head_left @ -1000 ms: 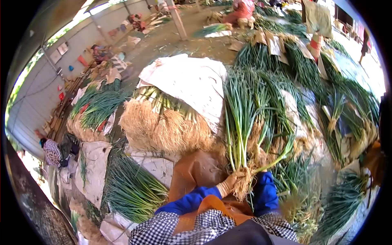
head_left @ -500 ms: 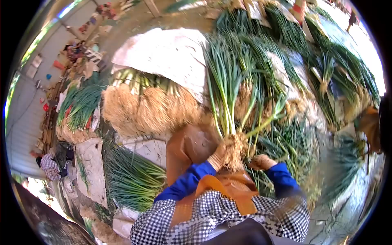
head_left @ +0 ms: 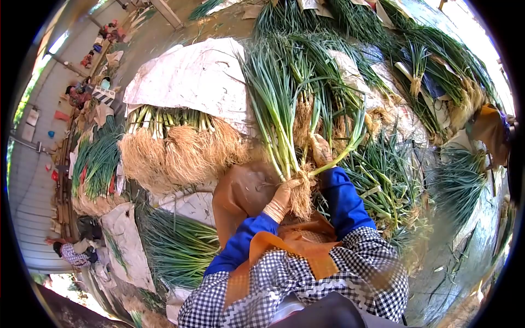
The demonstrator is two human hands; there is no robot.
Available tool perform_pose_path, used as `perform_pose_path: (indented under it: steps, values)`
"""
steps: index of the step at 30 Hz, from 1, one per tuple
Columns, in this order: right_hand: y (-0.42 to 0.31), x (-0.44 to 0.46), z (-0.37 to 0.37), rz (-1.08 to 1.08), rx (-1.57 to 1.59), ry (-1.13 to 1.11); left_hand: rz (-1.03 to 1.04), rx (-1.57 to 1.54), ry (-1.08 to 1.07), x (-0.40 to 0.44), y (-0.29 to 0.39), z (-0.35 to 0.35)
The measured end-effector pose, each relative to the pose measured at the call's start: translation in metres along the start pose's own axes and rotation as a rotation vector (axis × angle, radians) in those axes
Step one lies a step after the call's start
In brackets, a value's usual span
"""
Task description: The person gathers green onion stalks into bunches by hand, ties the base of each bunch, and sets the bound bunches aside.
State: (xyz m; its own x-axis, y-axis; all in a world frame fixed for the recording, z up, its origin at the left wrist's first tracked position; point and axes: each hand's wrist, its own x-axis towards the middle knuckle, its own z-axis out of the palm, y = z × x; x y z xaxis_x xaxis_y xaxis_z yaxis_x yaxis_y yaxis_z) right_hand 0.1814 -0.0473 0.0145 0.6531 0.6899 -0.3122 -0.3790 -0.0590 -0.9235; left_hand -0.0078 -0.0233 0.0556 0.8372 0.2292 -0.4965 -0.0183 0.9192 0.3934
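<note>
My left hand, in a pale glove, is closed around the base of a bunch of green onions, just above its tan roots. The bunch stands with its long green leaves pointing away from me. Beyond the roots, on the right, my right hand reaches forward among the stalks. Its fingers are partly hidden, and whether they hold anything is unclear. One bent stalk sticks out to the right of the bunch, over my right wrist.
Rooted onions lie under a white sheet ahead left. More onions are by my left knee, with loose leaves on the right. A person sits far left; part of another person shows at the right edge.
My right hand has moved from beside the roots forward into the stalks. My left hand still grips the bunch. The view has shifted to the right.
</note>
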Motion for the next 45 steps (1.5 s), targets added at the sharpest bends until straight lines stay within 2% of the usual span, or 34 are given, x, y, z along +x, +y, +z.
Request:
perform_pose_path:
  steps: [1,2,4,5,6,7,8,9,10,12,13,14,16,17,18,20,22,24,26,27,30,32,34,36,37,38,39,40,42,43,44,45]
  values:
    - [0.022,0.009,-0.001,-0.166,0.053,0.048,0.014,0.1,0.061,0.007,-0.007,-0.018]
    - [0.022,0.007,-0.001,-0.164,0.052,0.052,0.028,0.201,0.118,0.012,-0.008,-0.021]
    - [0.025,-0.006,-0.006,-0.202,-0.653,0.314,0.009,0.247,0.175,0.009,-0.023,-0.011]
    - [0.026,-0.015,0.003,-0.337,-0.553,0.38,0.012,0.27,0.177,0.008,-0.029,-0.005]
    - [-0.012,-0.039,0.012,-0.239,-0.723,0.338,-0.006,0.286,0.216,-0.001,-0.029,0.012]
    - [0.019,-0.021,-0.001,-0.248,-0.489,0.219,-0.032,0.144,0.079,-0.001,-0.028,0.012]
    - [0.008,-0.028,-0.006,-0.138,-0.188,0.004,-0.056,0.001,-0.056,-0.002,-0.027,0.008]
    - [-0.004,-0.037,-0.01,0.026,0.094,-0.164,-0.166,-0.227,-0.097,0.004,-0.028,-0.014]
    - [-0.005,-0.037,-0.002,0.079,0.388,-0.155,-0.069,-0.233,-0.136,-0.001,-0.022,-0.008]
    - [-0.025,-0.052,-0.009,0.004,0.028,-0.345,-0.037,-0.27,-0.188,-0.003,-0.012,-0.01]
    - [-0.009,-0.062,-0.002,-0.022,0.046,-0.357,-0.035,-0.28,-0.202,-0.003,-0.008,-0.01]
    - [0.016,-0.058,-0.002,-0.153,0.008,-0.265,-0.033,-0.287,-0.208,-0.005,-0.005,-0.01]
    - [-0.033,-0.093,0.008,-0.165,-0.934,-0.035,-0.038,-0.296,-0.217,-0.007,-0.002,-0.011]
    - [-0.033,-0.104,0.011,-0.316,-1.065,-0.009,-0.039,-0.301,-0.222,-0.008,-0.001,-0.012]
    - [-0.037,-0.119,0.007,-0.534,-0.951,-0.131,-0.035,-0.297,-0.226,-0.009,0.0,-0.013]
    - [-0.068,-0.147,-0.005,-0.252,-0.763,-0.354,-0.037,-0.295,-0.236,-0.011,0.003,-0.011]
    - [-0.085,-0.164,-0.035,-0.019,-1.045,-0.603,-0.041,-0.292,-0.244,-0.012,0.006,-0.009]
    - [-0.077,-0.173,-0.071,0.227,-0.869,-0.717,-0.039,-0.292,-0.25,-0.014,0.008,-0.01]
    - [0.037,-0.139,-0.156,0.272,-1.637,-0.875,-0.041,-0.289,-0.267,-0.015,0.01,-0.009]
    - [0.034,-0.136,-0.156,0.281,-1.635,-0.86,-0.046,-0.285,-0.276,-0.016,0.011,-0.007]
    - [0.003,-0.105,-0.128,0.135,-1.256,0.048,-0.031,-0.285,-0.291,-0.018,0.014,-0.002]
    - [0.019,-0.079,-0.103,-0.083,-1.179,0.199,-0.045,-0.283,-0.284,-0.016,0.016,-0.006]
    - [0.035,-0.048,-0.088,-0.039,-1.205,0.059,-0.074,-0.251,-0.288,-0.01,0.016,-0.016]
    - [0.039,-0.037,-0.078,-0.1,-1.129,0.014,0.014,-0.158,-0.239,-0.012,0.015,-0.02]
    - [0.031,-0.04,-0.072,-0.082,-0.803,0.001,0.068,-0.218,-0.354,-0.017,0.016,-0.014]
    - [0.017,-0.051,-0.066,-0.057,-0.48,-0.015,0.075,-0.22,-0.351,-0.022,0.016,0.0]
    - [0.006,-0.061,-0.067,-0.011,-0.056,-0.137,0.071,-0.213,-0.209,-0.026,0.015,0.014]
    - [-0.007,-0.071,-0.074,0.135,0.031,-0.263,0.063,-0.206,-0.069,-0.028,0.014,0.022]
    - [0.017,-0.072,-0.068,0.039,0.306,-0.206,-0.073,-0.299,-0.272,-0.013,-0.001,-0.007]
    - [0.009,-0.086,-0.064,-0.071,0.144,-0.237,-0.074,-0.22,-0.184,-0.008,-0.01,-0.015]
    - [0.021,-0.075,-0.064,-0.222,-0.201,-0.147,-0.074,-0.139,-0.095,-0.006,-0.016,-0.014]
    - [0.031,-0.065,-0.065,-0.132,-0.063,-0.223,0.006,-0.068,-0.027,-0.003,-0.028,-0.01]
